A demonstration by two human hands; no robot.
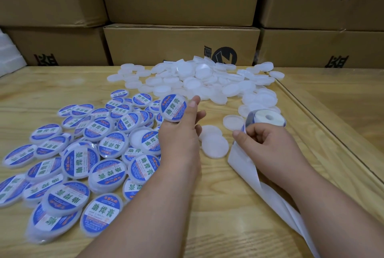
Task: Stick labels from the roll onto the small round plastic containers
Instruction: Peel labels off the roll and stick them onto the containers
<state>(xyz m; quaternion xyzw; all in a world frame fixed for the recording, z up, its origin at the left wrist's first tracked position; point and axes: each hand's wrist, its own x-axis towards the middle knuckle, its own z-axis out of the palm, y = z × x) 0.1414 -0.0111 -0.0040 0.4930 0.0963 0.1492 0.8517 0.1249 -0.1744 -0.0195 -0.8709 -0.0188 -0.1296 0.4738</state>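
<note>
My left hand holds a labelled round container tilted up, its blue and white label facing me, above the edge of the labelled pile. My right hand pinches the white backing strip just below the label roll, which lies on the table right of centre. Two bare white containers lie between my hands, and another sits beside the roll. A heap of unlabelled white containers fills the far middle of the table.
Several labelled containers lie scattered over the left of the wooden table. The spent backing strip trails to the lower right. Stacked cardboard boxes wall off the far side. A raised table edge runs along the right.
</note>
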